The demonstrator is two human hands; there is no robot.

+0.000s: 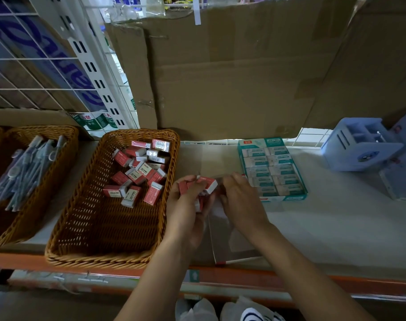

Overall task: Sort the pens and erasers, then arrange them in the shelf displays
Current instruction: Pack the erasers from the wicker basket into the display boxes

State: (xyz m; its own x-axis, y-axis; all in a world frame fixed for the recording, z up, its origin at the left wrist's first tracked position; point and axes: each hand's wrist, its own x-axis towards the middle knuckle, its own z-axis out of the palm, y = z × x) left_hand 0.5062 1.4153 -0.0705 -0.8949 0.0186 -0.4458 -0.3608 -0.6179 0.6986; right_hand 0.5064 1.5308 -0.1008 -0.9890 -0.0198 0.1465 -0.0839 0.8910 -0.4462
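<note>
The left hand [188, 200] is curled around a small stack of red-sleeved rectangular erasers [203, 187] just beside the right rim of the brown woven wicker basket [81, 228], where more of the same erasers lie in a loose heap toward the back. The right hand [240, 200] rests with fingers bent on a clear plastic wrapper [229, 239] lying on the shelf, though whether it pinches anything I cannot tell. To do this well, carry the stack over the rim and set it down gently.
</note>
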